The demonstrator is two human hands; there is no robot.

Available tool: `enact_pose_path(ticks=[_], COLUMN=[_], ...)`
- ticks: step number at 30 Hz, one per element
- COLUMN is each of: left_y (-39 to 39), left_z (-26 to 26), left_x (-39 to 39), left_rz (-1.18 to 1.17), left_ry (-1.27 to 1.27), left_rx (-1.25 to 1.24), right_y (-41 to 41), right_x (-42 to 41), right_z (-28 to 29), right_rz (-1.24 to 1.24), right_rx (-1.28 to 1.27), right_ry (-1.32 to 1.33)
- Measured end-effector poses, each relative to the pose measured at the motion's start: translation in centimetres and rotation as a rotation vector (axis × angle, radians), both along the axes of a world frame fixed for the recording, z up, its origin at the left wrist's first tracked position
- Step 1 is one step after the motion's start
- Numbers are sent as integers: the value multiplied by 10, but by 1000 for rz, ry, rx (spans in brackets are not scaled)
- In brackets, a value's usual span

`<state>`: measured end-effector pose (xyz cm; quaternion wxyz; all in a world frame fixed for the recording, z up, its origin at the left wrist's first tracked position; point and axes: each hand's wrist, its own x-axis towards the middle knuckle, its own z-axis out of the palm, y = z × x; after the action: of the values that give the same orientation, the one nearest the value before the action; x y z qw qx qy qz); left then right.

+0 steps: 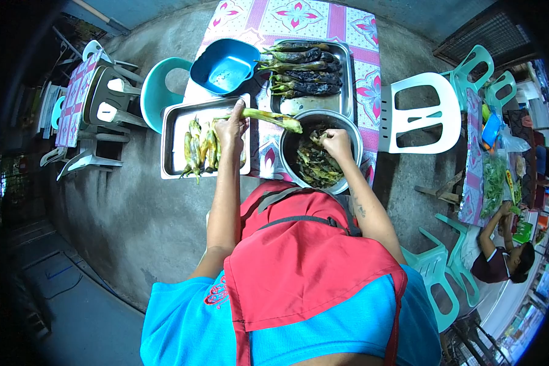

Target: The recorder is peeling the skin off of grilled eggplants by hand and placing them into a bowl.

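My left hand (233, 128) grips a peeled roasted eggplant (274, 119) by its stem end, over the right side of a metal tray (174, 116). Several peeled eggplants (199, 146) lie in that tray. The held eggplant points right, its pale tip above the rim of a round metal pot (357, 142). Charred skins (318, 167) fill much of the pot. Over the pot, my right hand (336, 144) pinches a scrap of eggplant skin (318, 136). Beyond the pot, a second metal tray (309, 106) holds several blackened, unpeeled eggplants (309, 73).
A blue plastic basin (226, 66) stands behind the left tray on the patterned tablecloth (297, 16). A white chair (421, 114) is at the table's right, a teal chair (158, 91) at its left. Far right, another person (498, 261) handles greens by a second table (471, 183).
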<state>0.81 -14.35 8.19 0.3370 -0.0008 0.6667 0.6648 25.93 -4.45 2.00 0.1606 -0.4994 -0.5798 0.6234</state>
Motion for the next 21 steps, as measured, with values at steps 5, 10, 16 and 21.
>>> enact_pose_path(ticks=[5, 10, 16, 21], left_y=[-2, 1, 4, 6], left_z=[0, 26, 34, 38], left_x=[-5, 9, 18, 21], left_rz=[-58, -130, -133, -134], left_ry=[-15, -20, -56, -58], left_rx=[-11, 66, 115, 137], right_y=[-20, -16, -22, -26], right_x=[1, -16, -59, -69], right_z=[12, 64, 97, 88], right_rz=[615, 457, 272, 297], right_rx=[647, 843, 933, 974], right_ry=[-834, -801, -127, -158])
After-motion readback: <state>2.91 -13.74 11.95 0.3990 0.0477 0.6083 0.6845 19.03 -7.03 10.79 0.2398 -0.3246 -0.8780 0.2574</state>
